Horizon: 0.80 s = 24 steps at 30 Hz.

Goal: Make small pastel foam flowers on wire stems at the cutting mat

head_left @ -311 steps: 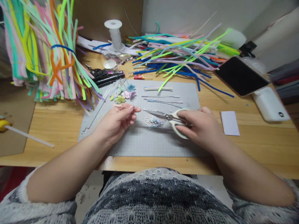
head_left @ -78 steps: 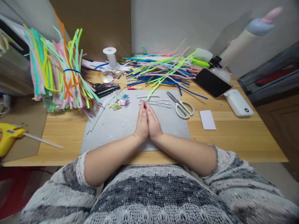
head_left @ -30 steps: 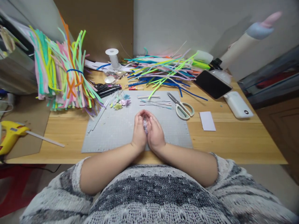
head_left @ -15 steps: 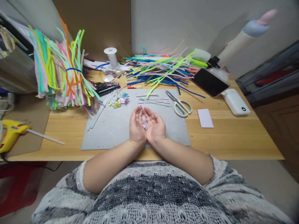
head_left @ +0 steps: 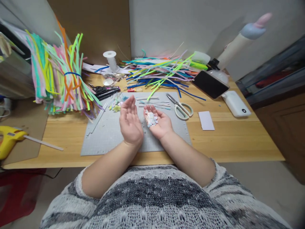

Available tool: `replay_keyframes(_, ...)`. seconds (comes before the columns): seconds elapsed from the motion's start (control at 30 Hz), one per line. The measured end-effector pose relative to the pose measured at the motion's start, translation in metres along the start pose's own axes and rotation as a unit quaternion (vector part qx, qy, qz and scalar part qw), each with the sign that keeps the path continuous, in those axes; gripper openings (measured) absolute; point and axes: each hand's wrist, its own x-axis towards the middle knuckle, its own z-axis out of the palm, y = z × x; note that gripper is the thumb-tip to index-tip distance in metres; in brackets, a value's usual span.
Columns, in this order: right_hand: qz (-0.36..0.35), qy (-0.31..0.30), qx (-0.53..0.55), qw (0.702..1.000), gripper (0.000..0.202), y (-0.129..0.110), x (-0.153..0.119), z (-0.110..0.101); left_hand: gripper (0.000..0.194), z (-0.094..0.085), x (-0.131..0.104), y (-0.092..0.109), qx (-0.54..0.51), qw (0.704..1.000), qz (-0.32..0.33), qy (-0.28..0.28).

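Observation:
My right hand (head_left: 162,122) is cupped palm up over the grey cutting mat (head_left: 107,140) and holds a small heap of pale, fluffy scraps (head_left: 151,119). Beside it, my left hand (head_left: 130,122) is open, palm up with fingers stretched, and nothing lies in it. A gap separates the two hands, with a few tiny bits on the mat between them. Behind my left hand sits a cluster of pastel pipe-cleaner flowers (head_left: 116,107), partly hidden. Thin twisted pipe-cleaner stems (head_left: 157,104) lie behind my right hand, with scissors (head_left: 179,106) to their right.
A tied bundle of pipe cleaners (head_left: 64,76) stands left; a loose pile (head_left: 162,70) lies at the back. The yellow glue gun (head_left: 10,138) is far left. Rightward are a white card (head_left: 206,121), a phone (head_left: 211,84) and a white power bank (head_left: 236,104). A spool (head_left: 111,62) stands behind.
My hands were cupped together around the scraps. They have parted: the left has moved left and opened flat, while the scraps now lie in my right palm.

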Motion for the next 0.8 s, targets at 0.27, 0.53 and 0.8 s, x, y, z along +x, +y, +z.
replay_keyframes(0.27,-0.237,-0.154,-0.357,0.891,0.044,0.028,-0.020,0.009,0.036,-0.005,0.006,-0.008,-0.103,0.933,-0.323,0.121)
replay_keyframes(0.53,-0.373,-0.163,-0.381,0.830,0.059,0.004,-0.023,0.012,0.032,-0.017,0.019,0.006,-0.157,0.912,-0.359,0.118)
replay_keyframes(0.8,-0.238,-0.213,-0.768,0.555,0.023,-0.022,-0.025,-0.046,0.030,-0.063,0.021,0.053,-0.088,0.914,-0.335,0.211)
